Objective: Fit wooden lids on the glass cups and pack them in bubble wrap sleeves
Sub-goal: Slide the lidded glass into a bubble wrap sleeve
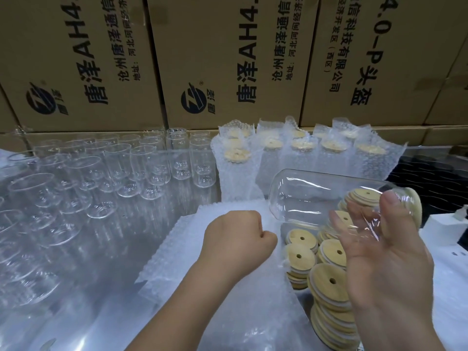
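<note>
**Grip on a capped cup lying sideways**

Your right hand (pixel 387 262) held the glass cup (pixel 316 196) in a wide grip. The palm faced up toward you, the fingers spread beneath the glass and showed through it, and the thumb curled over the top near the mouth.

The cup lay on its side in the air, above the loose lids (pixel 329 282). Its long axis ran roughly level, with the rounded base pointing left and slightly away from you and the mouth pointing right. A wooden lid (pixel 415 206) sat on that mouth, its pale edge showing just past your thumb.

The glass was clear and smooth, with bright streaks of reflected light along its wall. Nothing showed inside it.

Your left hand (pixel 235 239) was curled into a fist, knuckles up, resting on the stack of bubble wrap sleeves (pixel 182 262) on the desk (pixel 450 300). I cannot tell whether that grip had pinched a sleeve or held nothing.

The loose lids were round and light wood. Each had a small hole and a white ring at the rim, and they were piled just right of the sleeves.

Empty cups (pixel 121 168) stood upright in rows on the left. Wrapped cups (pixel 304 153) with lids on stood at the back, in front of the cardboard boxes (pixel 228 59).
</note>
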